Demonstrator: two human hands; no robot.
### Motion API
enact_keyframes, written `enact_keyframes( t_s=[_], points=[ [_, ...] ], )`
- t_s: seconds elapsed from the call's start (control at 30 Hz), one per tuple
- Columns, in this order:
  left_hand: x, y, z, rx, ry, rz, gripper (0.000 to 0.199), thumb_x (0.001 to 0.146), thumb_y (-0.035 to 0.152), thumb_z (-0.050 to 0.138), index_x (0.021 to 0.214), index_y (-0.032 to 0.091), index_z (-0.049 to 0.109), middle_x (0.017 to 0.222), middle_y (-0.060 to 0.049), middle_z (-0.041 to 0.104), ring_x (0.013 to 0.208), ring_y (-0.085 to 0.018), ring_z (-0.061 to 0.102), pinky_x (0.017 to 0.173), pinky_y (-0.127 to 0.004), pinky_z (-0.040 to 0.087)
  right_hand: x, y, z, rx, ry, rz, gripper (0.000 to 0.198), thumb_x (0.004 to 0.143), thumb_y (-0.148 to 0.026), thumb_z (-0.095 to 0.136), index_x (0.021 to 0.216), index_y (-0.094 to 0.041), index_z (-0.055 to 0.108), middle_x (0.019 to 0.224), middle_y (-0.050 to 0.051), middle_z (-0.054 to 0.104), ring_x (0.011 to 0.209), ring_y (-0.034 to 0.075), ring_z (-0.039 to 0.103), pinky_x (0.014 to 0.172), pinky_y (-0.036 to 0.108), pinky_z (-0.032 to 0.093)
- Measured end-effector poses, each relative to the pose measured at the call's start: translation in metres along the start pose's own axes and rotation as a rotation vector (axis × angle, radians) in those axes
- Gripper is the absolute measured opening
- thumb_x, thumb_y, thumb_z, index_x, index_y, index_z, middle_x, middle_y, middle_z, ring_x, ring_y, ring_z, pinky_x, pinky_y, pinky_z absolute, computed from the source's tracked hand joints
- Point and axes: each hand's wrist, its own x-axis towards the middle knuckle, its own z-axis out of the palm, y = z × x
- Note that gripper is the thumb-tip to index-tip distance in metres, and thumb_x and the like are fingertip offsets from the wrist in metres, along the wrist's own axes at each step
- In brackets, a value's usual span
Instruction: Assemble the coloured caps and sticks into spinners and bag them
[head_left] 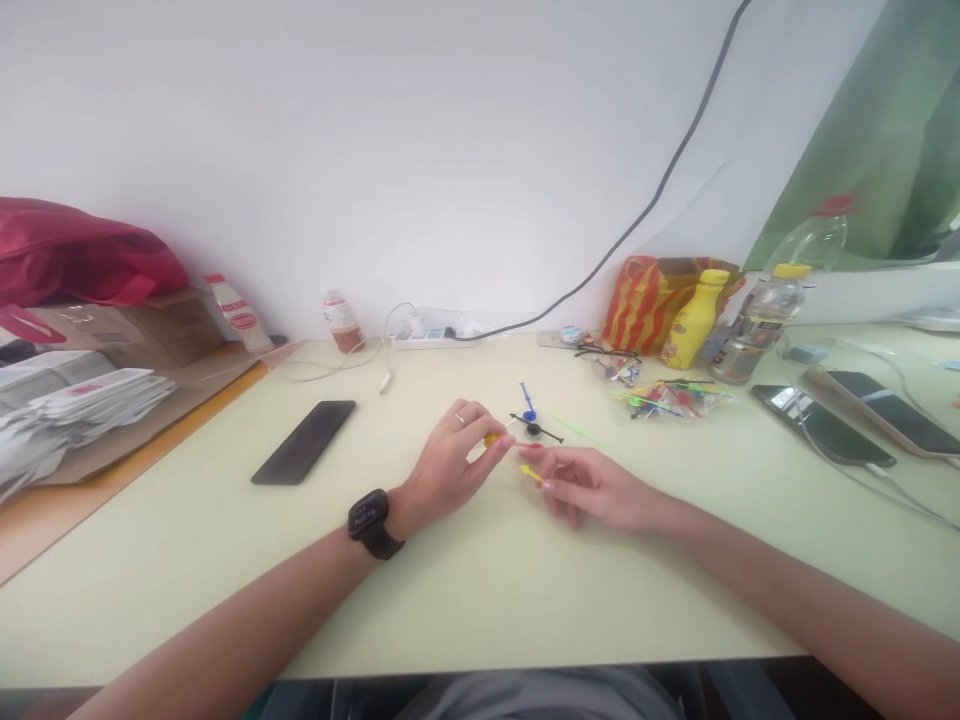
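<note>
My left hand (457, 455), with a ring and a black watch on its wrist, is closed in a pinch above the table. A small yellow plastic piece (491, 439) shows between its thumb and fingers. My right hand (589, 488) faces it and pinches a yellow arrow-shaped plastic pointer (531, 473), tip toward the left hand. A thin red plastic piece (531, 446) lies between the two hands; which hand touches it I cannot tell. Just behind are a black pointer (533, 429) with a round hub, a blue pointer (528, 405) and a thin green strip (577, 432).
Small colourful plastic parts (675, 399) lie in a pile at right, before a yellow bottle (694, 320) and a striped bag (637, 305). Phones with cables (821, 425) rest farther right. Another dark phone (304, 442) lies left. A power strip (431, 338) stands by the wall.
</note>
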Motion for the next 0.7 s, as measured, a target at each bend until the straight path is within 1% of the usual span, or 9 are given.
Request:
enact_keyframes(
  t_s=[0.07,0.1,0.2,0.27,0.37,0.47,0.57,0.63,0.7],
  points=[
    [0.0,-0.001,-0.001,-0.018,-0.038,-0.006,0.022,0.106,0.033,0.053,0.095,0.02,0.068,0.092,-0.007,0.066,0.091,-0.022,0.058,0.084,-0.035,0.047,0.003,0.003,-0.007,0.001,0.08,-0.031,0.041,0.092,-0.059,0.07,0.085,-0.02,0.058,0.11,0.011,0.07,0.07,0.015,0.063,0.063,0.031,0.055],
    [0.0,-0.001,-0.001,-0.036,-0.064,-0.02,0.022,0.106,0.034,0.054,0.097,0.02,0.068,0.092,-0.006,0.067,0.09,-0.021,0.059,0.083,-0.034,0.047,0.004,0.004,-0.011,-0.003,0.1,-0.039,0.04,0.092,-0.058,0.07,0.089,-0.02,0.06,0.11,0.011,0.071,0.07,0.015,0.063,0.064,0.031,0.055],
    [-0.002,-0.002,0.003,-0.129,-0.142,-0.096,0.018,0.103,0.037,0.061,0.103,0.021,0.069,0.091,-0.003,0.068,0.082,-0.017,0.06,0.078,-0.031,0.047,0.004,0.001,-0.021,-0.075,0.151,-0.074,0.035,0.096,-0.055,0.066,0.101,-0.02,0.066,0.093,0.005,0.069,0.063,0.012,0.055,0.06,0.029,0.047],
    [-0.004,-0.002,0.007,-0.232,-0.169,-0.156,0.019,0.098,0.038,0.068,0.105,0.021,0.071,0.091,-0.003,0.068,0.077,-0.015,0.059,0.076,-0.029,0.049,0.002,-0.001,-0.023,-0.143,0.191,-0.111,0.032,0.098,-0.052,0.064,0.102,-0.02,0.069,0.083,0.001,0.062,0.063,0.012,0.048,0.059,0.027,0.04],
    [-0.006,-0.002,0.014,-0.442,-0.222,-0.284,0.023,0.092,0.038,0.076,0.101,0.018,0.073,0.093,-0.004,0.066,0.075,-0.013,0.059,0.074,-0.027,0.052,0.0,-0.002,-0.025,-0.138,0.239,-0.125,0.028,0.102,-0.045,0.06,0.104,-0.02,0.072,0.082,0.0,0.056,0.068,0.013,0.043,0.061,0.027,0.035],
    [-0.007,0.0,0.017,-0.656,-0.315,-0.419,0.027,0.087,0.037,0.081,0.103,0.016,0.073,0.09,-0.004,0.068,0.078,-0.014,0.063,0.076,-0.027,0.055,0.0,0.0,-0.024,-0.08,0.246,-0.125,0.026,0.104,-0.037,0.052,0.11,-0.021,0.072,0.089,0.002,0.06,0.068,0.013,0.041,0.062,0.028,0.036],
    [-0.006,0.004,0.015,-0.775,-0.371,-0.46,0.035,0.084,0.032,0.084,0.113,0.016,0.073,0.093,-0.005,0.072,0.084,-0.017,0.069,0.083,-0.031,0.058,0.0,0.0,-0.02,-0.103,0.222,-0.206,0.025,0.104,-0.031,0.052,0.119,-0.023,0.071,0.106,0.005,0.066,0.075,0.014,0.049,0.069,0.029,0.043],
    [-0.004,0.007,0.013,-0.803,-0.385,-0.429,0.04,0.084,0.029,0.084,0.121,0.016,0.073,0.105,-0.008,0.075,0.091,-0.019,0.072,0.091,-0.034,0.059,-0.001,0.0,-0.014,-0.105,0.202,-0.261,0.024,0.104,-0.029,0.056,0.124,-0.024,0.068,0.114,0.006,0.067,0.087,0.016,0.057,0.077,0.03,0.047],
    [-0.002,0.011,0.012,-0.82,-0.402,-0.382,0.043,0.087,0.028,0.082,0.127,0.018,0.072,0.12,-0.011,0.074,0.102,-0.022,0.073,0.097,-0.037,0.058,-0.002,0.0,-0.008,-0.1,0.187,-0.287,0.023,0.103,-0.027,0.058,0.124,-0.025,0.066,0.116,0.007,0.067,0.099,0.018,0.061,0.084,0.031,0.05]
  ],
)
